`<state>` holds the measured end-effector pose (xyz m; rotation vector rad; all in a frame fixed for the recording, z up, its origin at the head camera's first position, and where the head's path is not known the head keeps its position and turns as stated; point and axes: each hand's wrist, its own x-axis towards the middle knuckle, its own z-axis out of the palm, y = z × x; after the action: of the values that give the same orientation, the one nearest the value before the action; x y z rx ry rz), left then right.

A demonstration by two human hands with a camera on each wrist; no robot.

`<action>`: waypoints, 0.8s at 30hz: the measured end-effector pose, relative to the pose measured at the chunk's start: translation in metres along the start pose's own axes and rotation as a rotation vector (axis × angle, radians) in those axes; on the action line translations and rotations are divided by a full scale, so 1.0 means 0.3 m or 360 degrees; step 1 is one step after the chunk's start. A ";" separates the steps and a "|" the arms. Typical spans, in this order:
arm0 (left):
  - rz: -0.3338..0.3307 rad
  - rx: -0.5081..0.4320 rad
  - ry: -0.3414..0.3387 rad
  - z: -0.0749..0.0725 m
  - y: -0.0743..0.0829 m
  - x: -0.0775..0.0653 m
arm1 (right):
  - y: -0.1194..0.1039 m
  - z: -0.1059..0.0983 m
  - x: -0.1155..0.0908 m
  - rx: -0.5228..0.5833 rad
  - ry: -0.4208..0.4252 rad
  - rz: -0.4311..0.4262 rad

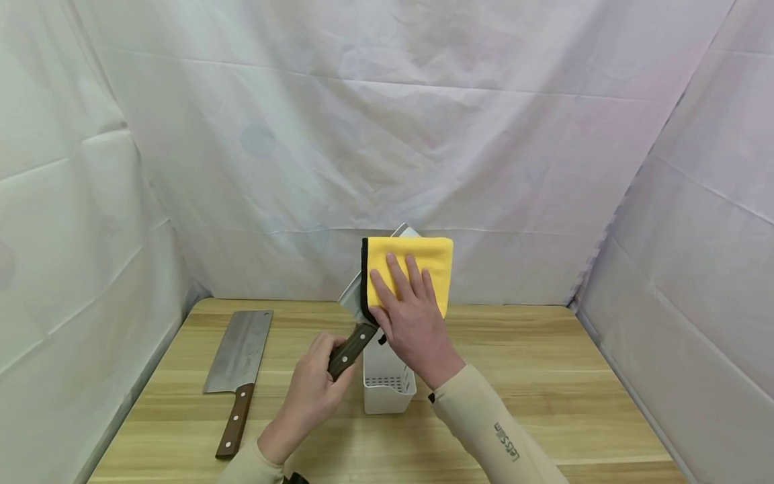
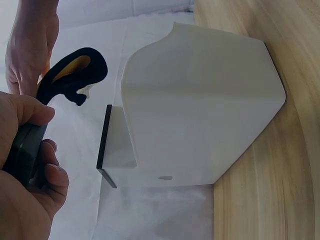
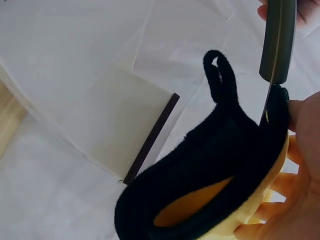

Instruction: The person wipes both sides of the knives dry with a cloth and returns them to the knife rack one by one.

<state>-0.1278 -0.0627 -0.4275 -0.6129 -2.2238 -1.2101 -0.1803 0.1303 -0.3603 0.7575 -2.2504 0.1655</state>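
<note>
My left hand (image 1: 311,383) grips the dark handle (image 1: 352,351) of a knife raised over the table. Its blade (image 1: 352,299) slants up and right, mostly covered by a folded yellow cloth (image 1: 440,269) with black edging. Flat against this cloth lies my right hand (image 1: 417,329), fingers spread and straight, pressing it to the blade. From the right wrist, the blade enters the cloth's dark fold, and a black loop (image 3: 222,75) sticks out. Below the hands stands a white holder (image 1: 387,400) with a perforated bottom, its rear part hidden by the right hand and cloth.
A cleaver (image 1: 238,359) with a brown riveted handle lies on the left of the wooden table (image 1: 544,390), blade pointing away. White sheeting (image 1: 393,148) hangs behind the table and along both sides. The holder has a dark-edged part (image 2: 117,140) on its side.
</note>
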 end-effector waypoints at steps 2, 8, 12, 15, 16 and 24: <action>-0.0008 -0.0007 0.0008 -0.001 0.000 0.001 | 0.000 -0.003 -0.003 0.0007 -0.0002 0.0009; 0.0017 0.0008 -0.0004 0.002 0.000 0.004 | 0.008 -0.004 -0.006 0.0010 -0.0017 0.0031; 0.0038 0.0013 -0.0023 0.005 0.001 0.003 | 0.025 -0.001 0.001 0.0020 -0.0006 0.0048; 0.0051 0.0015 -0.0025 0.005 0.002 0.001 | 0.043 -0.002 0.009 0.0011 0.0010 0.0060; 0.0057 0.0016 -0.0025 0.005 0.002 0.000 | 0.050 -0.003 0.013 0.0004 0.0014 0.0065; 0.0076 0.0025 -0.0026 0.000 0.012 0.001 | 0.095 -0.014 0.037 0.0011 -0.0036 0.0162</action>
<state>-0.1260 -0.0609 -0.4252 -0.6683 -2.2170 -1.1669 -0.1998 0.1498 -0.3467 0.6517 -2.3125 0.2142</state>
